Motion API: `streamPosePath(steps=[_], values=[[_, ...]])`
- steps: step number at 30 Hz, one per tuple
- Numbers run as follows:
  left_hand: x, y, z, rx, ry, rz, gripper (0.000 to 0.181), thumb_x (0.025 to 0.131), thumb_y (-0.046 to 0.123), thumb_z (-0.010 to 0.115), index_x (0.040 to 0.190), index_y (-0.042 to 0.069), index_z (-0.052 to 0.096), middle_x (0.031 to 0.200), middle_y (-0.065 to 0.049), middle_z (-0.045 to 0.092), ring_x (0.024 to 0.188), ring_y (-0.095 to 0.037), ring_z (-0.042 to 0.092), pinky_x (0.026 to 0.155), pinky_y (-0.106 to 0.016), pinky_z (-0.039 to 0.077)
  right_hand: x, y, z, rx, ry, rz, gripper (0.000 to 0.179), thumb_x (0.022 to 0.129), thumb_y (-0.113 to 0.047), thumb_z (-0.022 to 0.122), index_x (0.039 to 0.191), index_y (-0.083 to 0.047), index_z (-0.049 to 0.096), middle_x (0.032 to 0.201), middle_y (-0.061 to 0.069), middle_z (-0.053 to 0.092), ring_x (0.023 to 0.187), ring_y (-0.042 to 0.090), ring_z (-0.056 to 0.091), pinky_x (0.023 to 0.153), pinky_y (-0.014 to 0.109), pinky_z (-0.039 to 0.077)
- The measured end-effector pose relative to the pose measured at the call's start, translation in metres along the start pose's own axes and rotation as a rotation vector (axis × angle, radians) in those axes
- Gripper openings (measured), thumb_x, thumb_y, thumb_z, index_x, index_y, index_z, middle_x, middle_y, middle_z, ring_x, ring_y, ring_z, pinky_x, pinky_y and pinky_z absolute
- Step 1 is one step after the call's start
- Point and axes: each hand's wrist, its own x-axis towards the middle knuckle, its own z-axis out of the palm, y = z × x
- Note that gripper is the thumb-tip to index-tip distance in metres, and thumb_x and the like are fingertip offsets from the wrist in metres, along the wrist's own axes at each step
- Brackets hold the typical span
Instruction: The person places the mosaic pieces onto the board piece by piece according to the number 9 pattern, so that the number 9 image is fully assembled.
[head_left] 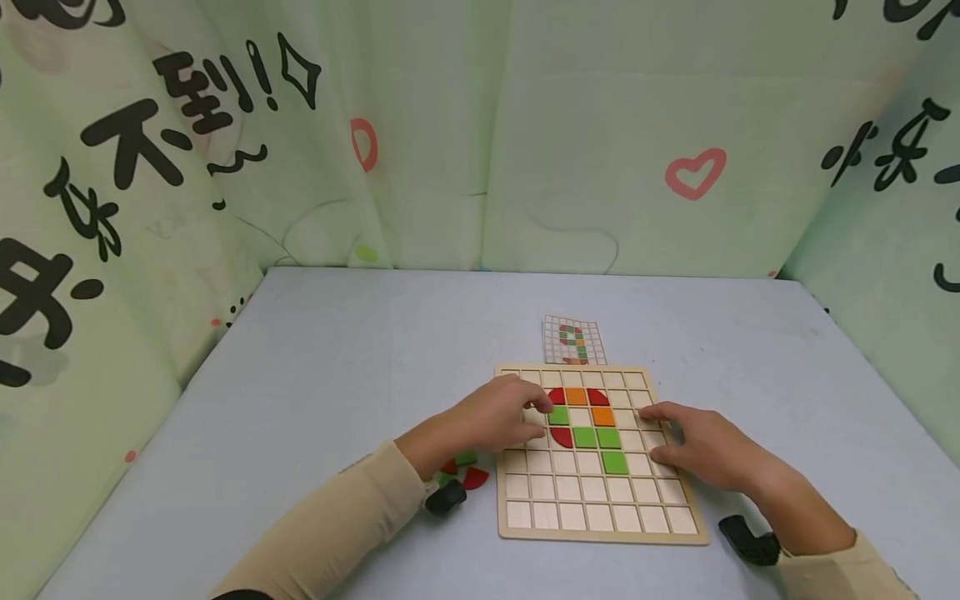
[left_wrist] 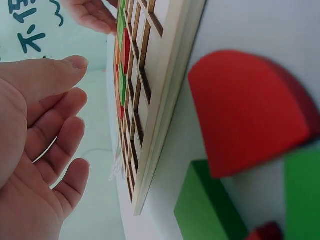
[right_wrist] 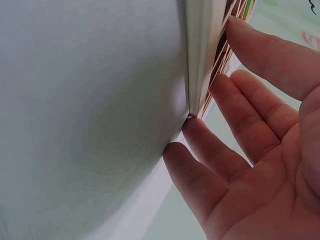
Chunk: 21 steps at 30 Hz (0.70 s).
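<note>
A wooden grid board lies on the table, with red quarter-circle, orange square and green square blocks set in some of its cells. Over the board's left part is my left hand, its fingers loosely bent near the blocks; the left wrist view shows nothing between thumb and fingers. At the board's right edge my right hand rests, fingers extended, thumb over the cells, and two fingers down by the tabletop in the right wrist view. A pattern card with a small coloured grid sits just behind the board.
Loose red and green blocks lie left of the board, partly hidden beneath my left wrist; a red quarter-circle block shows up close in the left wrist view. The white table meets printed green curtains behind and at both sides.
</note>
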Motion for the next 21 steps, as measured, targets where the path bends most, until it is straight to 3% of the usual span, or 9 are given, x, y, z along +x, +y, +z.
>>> streamPosePath(steps=[21], values=[[-0.023,-0.017,-0.007,-0.026,0.038,-0.072,0.028,0.090,0.019,0.076,0.116,0.012,0.071,0.108,0.005,0.066,0.105,-0.014,0.055,0.089,-0.026,0.048,0.000,-0.001,-0.001,-0.011,-0.001,0.001,0.059,0.088,-0.024,0.075,0.139,-0.002,0.054,0.139,0.029,0.051,0.128,0.054,0.042,0.097,0.065,0.039]])
